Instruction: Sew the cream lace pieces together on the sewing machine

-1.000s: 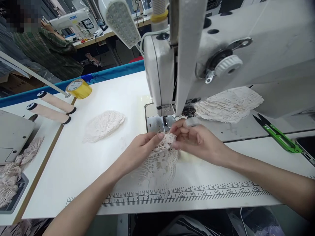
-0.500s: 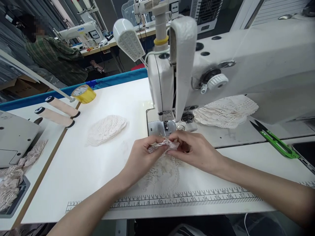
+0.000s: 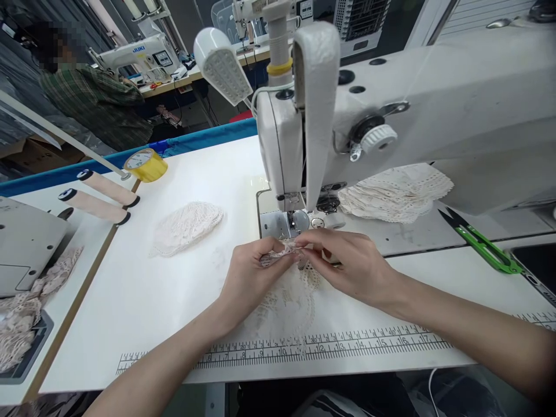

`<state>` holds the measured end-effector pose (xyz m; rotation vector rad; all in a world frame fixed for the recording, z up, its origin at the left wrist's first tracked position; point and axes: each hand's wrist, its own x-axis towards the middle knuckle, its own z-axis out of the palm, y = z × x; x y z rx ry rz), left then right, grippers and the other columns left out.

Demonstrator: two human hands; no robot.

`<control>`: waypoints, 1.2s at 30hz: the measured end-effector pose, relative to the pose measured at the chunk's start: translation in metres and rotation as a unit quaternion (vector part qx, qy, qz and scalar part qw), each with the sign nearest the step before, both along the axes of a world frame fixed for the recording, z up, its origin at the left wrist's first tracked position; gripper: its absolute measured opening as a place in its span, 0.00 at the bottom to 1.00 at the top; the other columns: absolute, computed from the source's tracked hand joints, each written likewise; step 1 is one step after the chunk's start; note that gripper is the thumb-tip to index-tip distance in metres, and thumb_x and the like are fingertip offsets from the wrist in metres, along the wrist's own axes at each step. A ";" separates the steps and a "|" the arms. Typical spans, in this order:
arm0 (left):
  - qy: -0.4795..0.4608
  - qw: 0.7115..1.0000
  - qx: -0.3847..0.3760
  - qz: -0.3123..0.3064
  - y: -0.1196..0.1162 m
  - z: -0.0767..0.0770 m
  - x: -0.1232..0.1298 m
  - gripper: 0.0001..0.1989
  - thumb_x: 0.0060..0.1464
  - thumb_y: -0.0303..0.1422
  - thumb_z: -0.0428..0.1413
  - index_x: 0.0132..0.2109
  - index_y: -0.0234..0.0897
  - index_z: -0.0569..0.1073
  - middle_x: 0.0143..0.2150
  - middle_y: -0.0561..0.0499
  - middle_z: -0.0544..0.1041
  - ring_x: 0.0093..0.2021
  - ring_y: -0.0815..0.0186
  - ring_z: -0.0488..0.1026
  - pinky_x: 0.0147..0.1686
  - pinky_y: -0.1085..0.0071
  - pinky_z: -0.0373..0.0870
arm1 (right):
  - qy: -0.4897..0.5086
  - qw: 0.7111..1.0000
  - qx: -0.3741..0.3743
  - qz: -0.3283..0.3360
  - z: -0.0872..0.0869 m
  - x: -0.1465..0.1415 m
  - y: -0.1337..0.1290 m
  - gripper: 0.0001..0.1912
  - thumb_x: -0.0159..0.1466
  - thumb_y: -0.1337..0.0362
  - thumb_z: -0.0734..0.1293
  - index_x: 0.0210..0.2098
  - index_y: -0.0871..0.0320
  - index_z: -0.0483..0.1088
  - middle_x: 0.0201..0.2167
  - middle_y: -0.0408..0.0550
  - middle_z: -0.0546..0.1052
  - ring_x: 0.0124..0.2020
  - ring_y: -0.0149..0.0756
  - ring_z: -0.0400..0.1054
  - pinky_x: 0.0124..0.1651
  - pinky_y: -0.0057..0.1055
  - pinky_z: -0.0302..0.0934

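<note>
At the near edge, a printed ruler [image 3: 356, 346] runs under the loose end of a lace piece [image 3: 282, 304]. Farther in, the left hand [image 3: 249, 275] pinches its bunched top between thumb and forefinger; the right hand [image 3: 351, 263] also pinches it, thumb and forefinger nearly closed. The fingertips have drawn together over the last half second, so the edge now seems gathered at one spot. The lace is cream, thin and full of holes, crumpled above and flatter below. Just beyond is the sewing machine's foot [image 3: 292, 219].
</note>
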<state>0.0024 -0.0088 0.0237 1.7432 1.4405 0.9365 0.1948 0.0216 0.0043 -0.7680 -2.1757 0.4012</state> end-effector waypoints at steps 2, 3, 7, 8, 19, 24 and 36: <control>-0.011 1.000 0.005 -0.014 0.000 0.000 0.000 0.04 0.56 0.34 0.60 0.36 0.40 0.77 0.31 0.55 0.79 0.28 0.70 0.72 0.28 0.74 0.68 | 0.024 0.996 -0.088 0.003 0.004 -0.001 0.000 0.10 0.66 0.70 0.61 0.46 0.56 0.69 0.30 0.42 0.77 0.25 0.29 0.70 0.28 0.26 0.65; -0.011 1.000 0.013 -0.017 0.001 -0.001 -0.001 0.03 0.57 0.34 0.59 0.37 0.40 0.77 0.32 0.54 0.80 0.30 0.70 0.73 0.30 0.74 0.69 | 0.038 0.988 -0.148 0.002 0.006 -0.002 0.001 0.09 0.66 0.69 0.62 0.44 0.57 0.70 0.28 0.42 0.77 0.25 0.30 0.71 0.29 0.27 0.66; 0.024 0.999 0.036 -0.011 0.002 -0.002 -0.004 0.02 0.58 0.31 0.57 0.39 0.41 0.75 0.34 0.55 0.79 0.31 0.70 0.73 0.31 0.74 0.68 | 0.129 0.916 -0.379 0.016 0.012 -0.002 0.003 0.07 0.65 0.62 0.64 0.39 0.58 0.73 0.28 0.45 0.78 0.28 0.34 0.75 0.33 0.30 0.72; 0.032 0.999 0.033 -0.014 0.002 -0.003 -0.005 0.03 0.59 0.30 0.56 0.39 0.41 0.75 0.34 0.55 0.79 0.31 0.70 0.72 0.30 0.75 0.67 | 0.145 0.902 -0.407 0.018 0.012 -0.002 0.004 0.08 0.64 0.61 0.66 0.38 0.58 0.73 0.28 0.46 0.79 0.29 0.35 0.76 0.35 0.32 0.73; 0.005 0.997 0.046 -0.063 0.003 -0.003 -0.005 0.02 0.60 0.30 0.54 0.40 0.38 0.68 0.36 0.53 0.74 0.34 0.70 0.70 0.33 0.73 0.67 | 0.200 0.901 -0.384 0.018 0.010 -0.006 0.000 0.06 0.58 0.60 0.72 0.29 0.56 0.76 0.29 0.43 0.78 0.30 0.32 0.75 0.36 0.28 0.74; 0.066 0.981 0.165 -0.078 0.006 -0.009 -0.011 0.04 0.58 0.29 0.58 0.39 0.38 0.70 0.33 0.54 0.72 0.32 0.72 0.70 0.31 0.76 0.67 | 0.165 0.935 -0.315 0.011 0.009 -0.004 0.000 0.01 0.59 0.66 0.71 0.30 0.55 0.76 0.30 0.43 0.79 0.32 0.32 0.75 0.35 0.26 0.73; 0.144 0.926 0.338 -0.083 0.006 -0.013 -0.012 0.04 0.60 0.26 0.56 0.42 0.36 0.74 0.26 0.56 0.67 0.24 0.75 0.63 0.21 0.78 0.59 | 0.111 0.983 -0.137 0.044 0.006 -0.003 -0.003 0.08 0.63 0.73 0.66 0.40 0.56 0.70 0.34 0.42 0.78 0.31 0.28 0.74 0.36 0.24 0.72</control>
